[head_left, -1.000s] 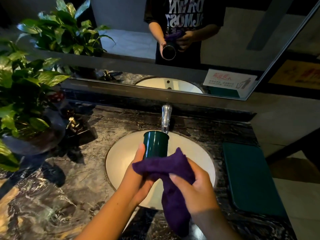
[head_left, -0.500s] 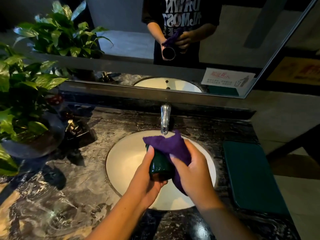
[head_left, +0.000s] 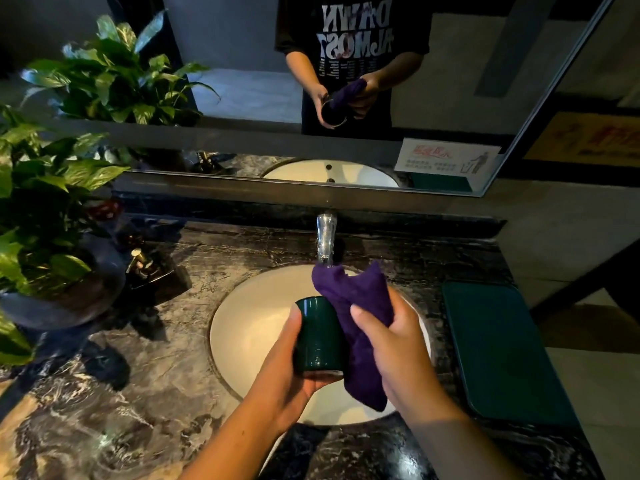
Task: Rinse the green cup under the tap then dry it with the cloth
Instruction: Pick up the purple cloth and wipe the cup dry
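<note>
My left hand (head_left: 287, 365) grips the dark green cup (head_left: 318, 337) from its left side and underneath, holding it over the white sink basin (head_left: 249, 327). Its mouth points away from me. My right hand (head_left: 394, 344) presses the purple cloth (head_left: 353, 306) against the cup's right side. The cloth covers part of the rim and hangs down below the cup. The chrome tap (head_left: 326, 237) stands just behind the cloth, and I see no water running from it.
A dark marble counter (head_left: 145, 393) surrounds the basin. A potted plant (head_left: 45, 216) and a small soap dish (head_left: 145, 268) stand at the left. A dark green tray (head_left: 502, 348) lies at the right. A mirror (head_left: 242, 81) runs along the back wall.
The cup has tipped so its mouth faces away from me. The cloth went from below the cup to over its top, and now lies along its right side.
</note>
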